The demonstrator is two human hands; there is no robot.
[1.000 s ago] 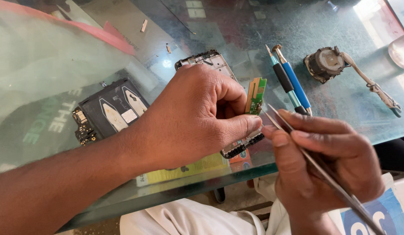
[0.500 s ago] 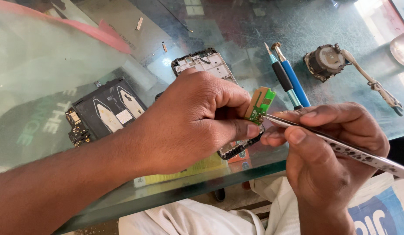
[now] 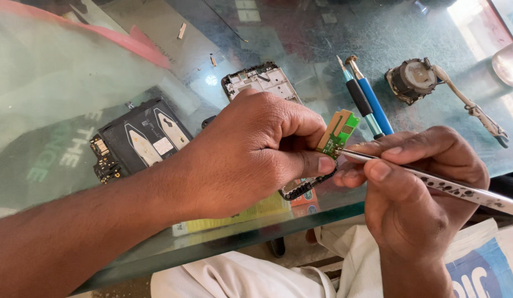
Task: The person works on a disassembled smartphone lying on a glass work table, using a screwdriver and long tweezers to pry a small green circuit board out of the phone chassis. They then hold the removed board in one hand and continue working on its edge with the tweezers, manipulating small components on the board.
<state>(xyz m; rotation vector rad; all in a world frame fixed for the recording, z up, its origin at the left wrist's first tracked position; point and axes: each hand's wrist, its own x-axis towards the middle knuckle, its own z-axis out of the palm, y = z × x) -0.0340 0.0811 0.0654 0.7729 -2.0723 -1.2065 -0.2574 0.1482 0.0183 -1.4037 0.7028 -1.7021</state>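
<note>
A: Which component does your left hand [image 3: 256, 152] grip?

B: Your left hand pinches a small green circuit board [image 3: 338, 132] between thumb and curled fingers, holding it upright just above the glass table [image 3: 378, 33]. The board sits at the fingertips, directly between both hands.

A: And your right hand [image 3: 416, 193]?

B: Your right hand is closed around metal tweezers [image 3: 433, 179], thumb and forefinger pressing the shaft. The tips touch the lower edge of the green board.

A: What lies under your left hand?

B: A phone frame [image 3: 262, 83] rests on the glass, partly covered by the knuckles; its bottom end shows below your thumb.

A: What lies to the left of that hand?

B: A black phone assembly [image 3: 138, 138] with exposed parts lies beside your left wrist.

A: Beyond your right hand?

B: Two screwdrivers [image 3: 364, 96], one black and one blue, lie side by side just past the board. Farther right sits a small round metal part [image 3: 414, 77] with a strap.
</note>
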